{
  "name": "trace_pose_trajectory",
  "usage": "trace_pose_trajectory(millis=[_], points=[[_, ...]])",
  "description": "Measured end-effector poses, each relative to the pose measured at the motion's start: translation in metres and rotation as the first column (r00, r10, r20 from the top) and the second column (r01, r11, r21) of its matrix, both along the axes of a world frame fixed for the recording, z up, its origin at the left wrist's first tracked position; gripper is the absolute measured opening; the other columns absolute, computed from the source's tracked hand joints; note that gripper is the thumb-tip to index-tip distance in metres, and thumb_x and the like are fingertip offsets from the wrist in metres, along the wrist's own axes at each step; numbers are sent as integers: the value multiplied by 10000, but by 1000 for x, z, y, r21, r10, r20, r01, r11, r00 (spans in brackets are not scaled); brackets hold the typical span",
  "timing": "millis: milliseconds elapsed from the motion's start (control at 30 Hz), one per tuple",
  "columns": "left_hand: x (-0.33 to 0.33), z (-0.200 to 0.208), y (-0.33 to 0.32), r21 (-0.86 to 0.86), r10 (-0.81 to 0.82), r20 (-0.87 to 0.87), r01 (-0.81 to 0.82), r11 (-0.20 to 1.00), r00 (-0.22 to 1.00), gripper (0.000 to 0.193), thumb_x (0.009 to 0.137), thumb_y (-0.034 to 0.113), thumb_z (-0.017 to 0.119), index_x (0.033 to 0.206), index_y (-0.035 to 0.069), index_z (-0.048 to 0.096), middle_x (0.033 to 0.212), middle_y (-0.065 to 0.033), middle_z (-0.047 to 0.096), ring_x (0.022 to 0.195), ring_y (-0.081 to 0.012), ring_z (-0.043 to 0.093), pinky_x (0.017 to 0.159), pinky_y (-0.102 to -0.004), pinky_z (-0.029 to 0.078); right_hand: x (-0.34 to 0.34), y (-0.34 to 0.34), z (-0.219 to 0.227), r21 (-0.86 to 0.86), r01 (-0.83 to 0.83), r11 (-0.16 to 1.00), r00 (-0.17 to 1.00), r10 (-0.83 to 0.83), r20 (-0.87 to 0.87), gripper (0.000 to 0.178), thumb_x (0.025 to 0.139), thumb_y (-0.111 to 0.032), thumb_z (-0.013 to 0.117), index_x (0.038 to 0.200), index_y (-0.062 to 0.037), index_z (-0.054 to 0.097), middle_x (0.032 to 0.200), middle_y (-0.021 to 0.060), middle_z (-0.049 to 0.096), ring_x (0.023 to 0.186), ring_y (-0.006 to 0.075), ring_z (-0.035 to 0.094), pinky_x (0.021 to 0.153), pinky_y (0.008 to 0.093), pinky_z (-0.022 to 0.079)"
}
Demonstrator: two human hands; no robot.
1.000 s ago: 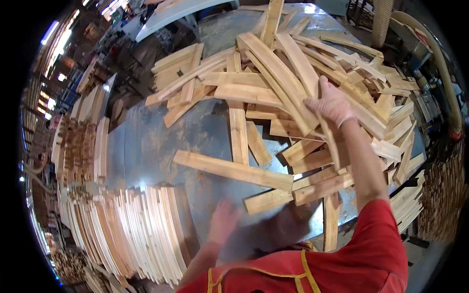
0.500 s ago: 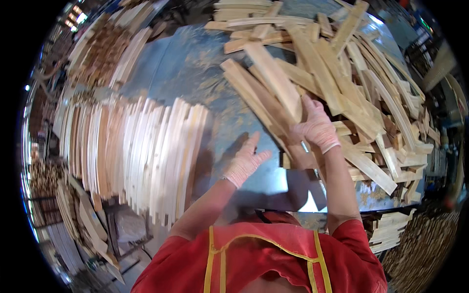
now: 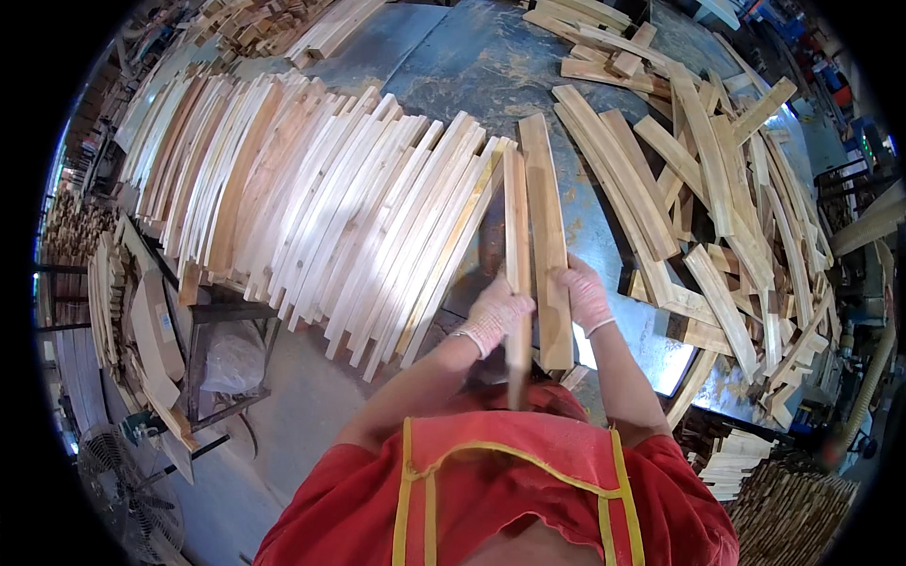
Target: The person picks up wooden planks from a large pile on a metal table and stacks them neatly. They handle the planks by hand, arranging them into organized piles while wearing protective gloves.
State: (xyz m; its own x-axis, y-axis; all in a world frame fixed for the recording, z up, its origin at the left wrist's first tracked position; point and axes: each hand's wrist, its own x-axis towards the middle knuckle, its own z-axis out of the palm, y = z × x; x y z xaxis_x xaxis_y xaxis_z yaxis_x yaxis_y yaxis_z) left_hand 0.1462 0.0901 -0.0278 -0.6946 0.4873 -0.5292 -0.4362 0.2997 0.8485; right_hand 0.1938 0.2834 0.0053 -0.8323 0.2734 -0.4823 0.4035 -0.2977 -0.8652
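Red apron with yellow trim (image 3: 517, 451) at six o'clock, and just beyond it both hands are busy! The thin-gloved left hand (image 3: 493, 317) has its fingers wrapped round a narrow, pale wooden slat (image 3: 515, 222); the gloved right hand (image 3: 585, 296) grips a broader tan wooden board (image 3: 545, 212), thumb on top, other fingers hidden. Both pieces point to twelve. At ten o'clock, a tight row of pale wooden slats (image 3: 354, 212). Nine o'clock: a pale label (image 3: 165, 321), too small to read. Two o'clock, a jumbled pile of curved tan boards (image 3: 722, 189); far off at twelve, blue-grey metal tabletop (image 3: 472, 61).
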Motion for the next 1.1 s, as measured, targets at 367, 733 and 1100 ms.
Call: trace_pose_trajectory(millis=[367, 733, 1100], points=[[-50, 45, -34, -808, -684, -586, -256, 530, 435, 934, 859, 487, 757, 1578, 41, 362, 1572, -154, 435, 1459, -363, 407, 1173, -547, 358, -58, -4, -2, 879, -440, 187, 524, 848, 82, 520, 851, -437, 725, 1209, -61, 688, 1204, 270, 679, 1103, 419, 682, 965, 516, 530], [-14, 57, 42, 127, 87, -104, -73, 989, 991, 760, 973, 307, 709, 1590, 11, 380, 1527, -161, 490, 1401, -309, 495, 1189, -476, 391, -77, 151, 79, 582, -586, 565, 810, 417, 411, 987, 791, -240, 820, 1638, -57, 347, 1282, 275, 688, 1170, 359, 692, 1039, 421, 533], [-29, 33, 65, -345, -93, -330, -29, 938, 939, 614, 932, 204, 659, 1510, 59, 515, 1294, -169, 691, 1137, -336, 703, 984, -445, 569, -100, 224, 10, 896, -429, 113, 902, 101, 419, 807, 811, -280, 760, 1540, -97, 468, 1351, 215, 656, 1207, 395, 647, 1030, 463, 516]])
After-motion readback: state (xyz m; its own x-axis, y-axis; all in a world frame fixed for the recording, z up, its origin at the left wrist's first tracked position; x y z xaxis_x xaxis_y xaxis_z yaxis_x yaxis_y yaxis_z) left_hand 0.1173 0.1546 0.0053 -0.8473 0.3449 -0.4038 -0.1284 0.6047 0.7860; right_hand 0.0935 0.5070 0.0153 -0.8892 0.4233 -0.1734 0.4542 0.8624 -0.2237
